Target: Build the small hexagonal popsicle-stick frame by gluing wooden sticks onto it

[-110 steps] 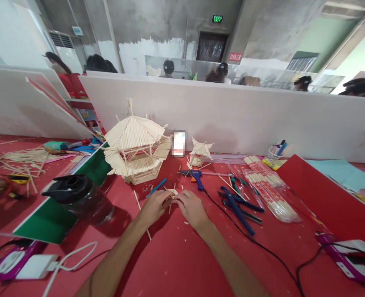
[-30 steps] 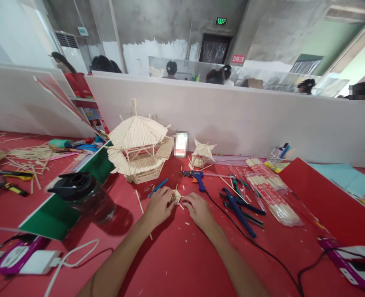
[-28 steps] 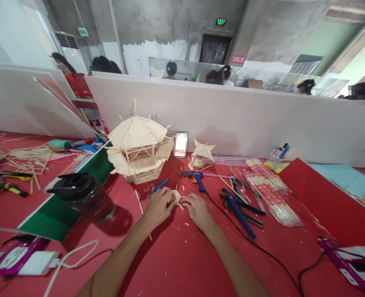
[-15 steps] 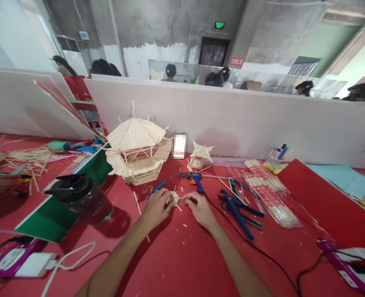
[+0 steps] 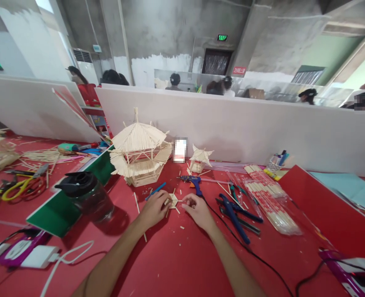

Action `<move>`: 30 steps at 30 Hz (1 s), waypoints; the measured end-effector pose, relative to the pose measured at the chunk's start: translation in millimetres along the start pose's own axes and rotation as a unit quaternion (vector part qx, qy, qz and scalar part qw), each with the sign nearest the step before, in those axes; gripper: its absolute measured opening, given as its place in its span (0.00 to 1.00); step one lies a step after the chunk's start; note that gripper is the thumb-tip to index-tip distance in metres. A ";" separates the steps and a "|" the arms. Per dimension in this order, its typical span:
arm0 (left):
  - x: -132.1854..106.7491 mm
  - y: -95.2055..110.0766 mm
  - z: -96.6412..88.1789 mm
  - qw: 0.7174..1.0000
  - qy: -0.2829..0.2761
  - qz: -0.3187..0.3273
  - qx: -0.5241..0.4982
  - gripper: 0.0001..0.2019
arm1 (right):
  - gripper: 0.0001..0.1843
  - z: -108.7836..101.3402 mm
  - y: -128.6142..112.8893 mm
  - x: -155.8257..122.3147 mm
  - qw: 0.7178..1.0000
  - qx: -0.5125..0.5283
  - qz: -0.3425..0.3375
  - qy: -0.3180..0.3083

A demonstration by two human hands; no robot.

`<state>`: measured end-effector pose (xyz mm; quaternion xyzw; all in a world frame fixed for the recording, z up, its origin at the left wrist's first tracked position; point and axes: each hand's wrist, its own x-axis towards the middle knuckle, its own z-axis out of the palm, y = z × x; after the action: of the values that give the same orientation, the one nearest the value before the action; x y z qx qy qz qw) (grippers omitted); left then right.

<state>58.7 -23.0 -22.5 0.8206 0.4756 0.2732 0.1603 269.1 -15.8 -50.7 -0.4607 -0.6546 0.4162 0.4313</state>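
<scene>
On the red table in front of me lies a small hexagonal frame of wooden sticks (image 5: 174, 202), with short sticks jutting from it. My left hand (image 5: 157, 207) is closed on its left side, the fingertips partly hiding it. My right hand (image 5: 197, 209) pinches a short thin stick (image 5: 180, 201) whose end meets the frame's right side. Beyond the hands stand a large stick pavilion (image 5: 139, 154) and a small stick pavilion (image 5: 199, 159). A blue glue gun (image 5: 195, 181) lies just past my right hand. A blue pen-like tool (image 5: 155, 191) lies behind my left hand.
Blue cutters (image 5: 233, 214) and bagged wooden sticks (image 5: 270, 202) lie to the right. A black-lidded bottle (image 5: 88, 198) stands left, by a green board (image 5: 54, 212). Scissors (image 5: 24, 185) lie farther left. A black cord (image 5: 253, 247) crosses the right side. A white partition (image 5: 232, 123) runs behind.
My view has shifted slightly, and the scene sits a little lower. Another person's hand at the far left has left the view, showing the scissors. Both my hands stay at the frame.
</scene>
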 end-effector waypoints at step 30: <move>-0.1 -35.7 5.3 0.998 0.032 0.041 0.041 0.17 | 0.15 -1.0 -10.1 -1.9 0.955 -0.286 -0.047 -0.062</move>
<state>37.1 -5.3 -45.5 0.8363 0.4568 0.2862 0.1002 268.0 -19.8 -41.2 -0.5073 -0.7923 0.2185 0.2592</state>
